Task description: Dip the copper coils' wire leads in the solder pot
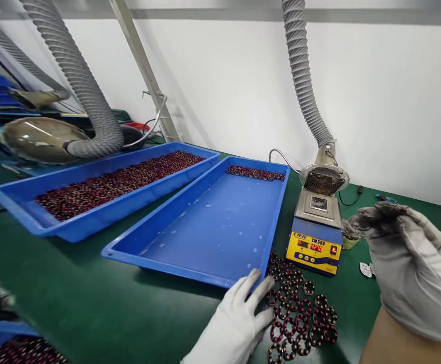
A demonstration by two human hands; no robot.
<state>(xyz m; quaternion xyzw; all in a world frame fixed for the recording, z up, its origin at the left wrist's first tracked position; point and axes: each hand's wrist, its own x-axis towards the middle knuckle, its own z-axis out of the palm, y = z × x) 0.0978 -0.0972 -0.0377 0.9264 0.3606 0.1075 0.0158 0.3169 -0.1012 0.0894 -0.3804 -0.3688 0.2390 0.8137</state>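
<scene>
My left hand (239,316), in a white glove, lies with fingers spread at the near right corner of a long blue tray (205,222). Beside its fingertips, loose on the green table, are several small dark ring-shaped parts (302,322) with red and copper-coloured segments. My right hand (413,263), in a grey-white glove stained dark at the fingertips, is raised at the right with its fingers pinched together. What they hold, if anything, I cannot make out. Left of it stands a solder pot (314,237) with a yellow front panel and lit red digits.
A second blue tray (68,230) full of the same rings lies at the left; a row of rings (256,173) lines the middle tray's far end. A fume hose (303,65) hangs over the solder pot. Behind my right fingers stands a small yellowish cup (350,243).
</scene>
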